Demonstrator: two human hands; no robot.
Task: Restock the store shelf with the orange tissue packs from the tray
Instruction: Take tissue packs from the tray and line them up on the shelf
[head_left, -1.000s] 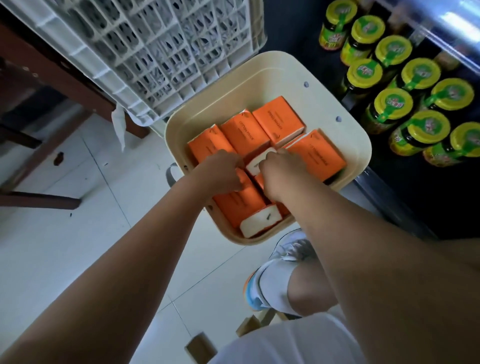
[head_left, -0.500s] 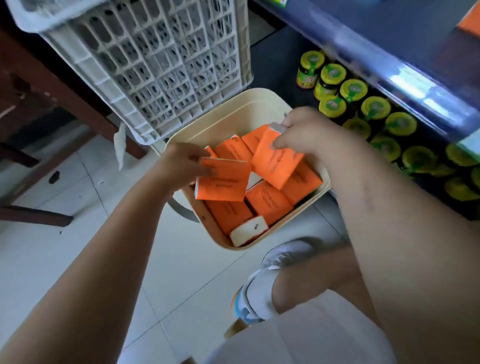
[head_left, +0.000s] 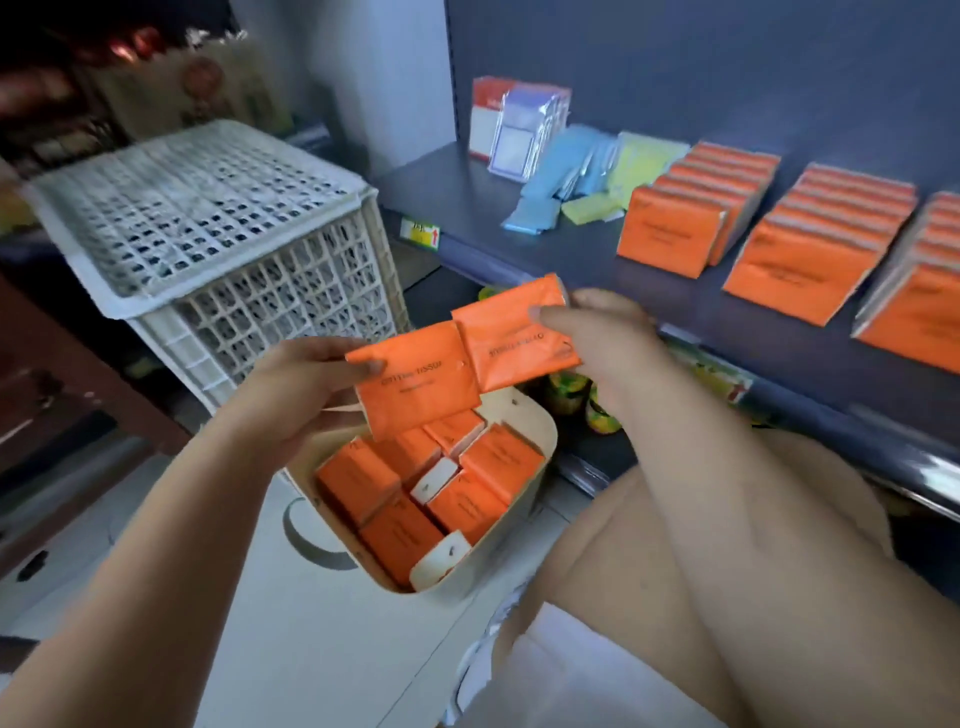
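Note:
My left hand (head_left: 296, 384) grips one orange tissue pack (head_left: 415, 387) and my right hand (head_left: 602, 332) grips a second orange pack (head_left: 511, 335). Both packs are lifted above the cream tray (head_left: 543, 428), side by side and touching at an edge. Several more orange packs (head_left: 467, 478) lie jumbled in the tray on the floor. On the dark shelf (head_left: 519, 244) to the right stand three rows of orange packs (head_left: 670, 234), front faces toward me. The held packs are below and left of the shelf's front edge.
An upturned white lattice crate (head_left: 218, 239) stands just left of the tray. Blue and yellow flat packets (head_left: 566, 176) and boxed goods (head_left: 514, 124) fill the shelf's left part. Jars (head_left: 566, 392) sit on the lower shelf behind the tray. My bare knee (head_left: 649, 545) is at lower right.
Both hands went from reaching into the tray to each lifting out one orange pack. My view has swung up, so the shelf with its orange rows now shows.

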